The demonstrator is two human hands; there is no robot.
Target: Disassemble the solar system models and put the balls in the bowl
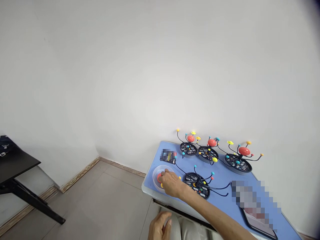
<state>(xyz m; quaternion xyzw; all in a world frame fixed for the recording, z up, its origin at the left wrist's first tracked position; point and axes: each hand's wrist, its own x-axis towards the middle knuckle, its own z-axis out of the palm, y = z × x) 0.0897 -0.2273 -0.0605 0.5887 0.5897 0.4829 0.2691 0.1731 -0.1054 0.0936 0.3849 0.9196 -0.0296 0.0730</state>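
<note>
A clear round bowl (154, 180) stands at the table's left end, holding a red ball (159, 178) and a yellow piece (161, 185). Inside it are the fingers of my right hand (170, 181), closed against the red ball's side; the fingertips are partly hidden. Under my right forearm is a planet model (197, 178) with a round black base and curved black arms. Some arms carry small coloured balls, others end bare. Low in front of the table, over my lap, my left hand (160, 227) has its thumb apart from loosely bent fingers and holds nothing.
Three more planet models with red centre balls, at left (188, 148), middle (208, 154) and right (238, 163), line the blue table (172, 170) by the wall. A dark blurred card (168, 156) lies behind the bowl. A phone (260, 221) lies front right. A black table (17, 163) stands far left.
</note>
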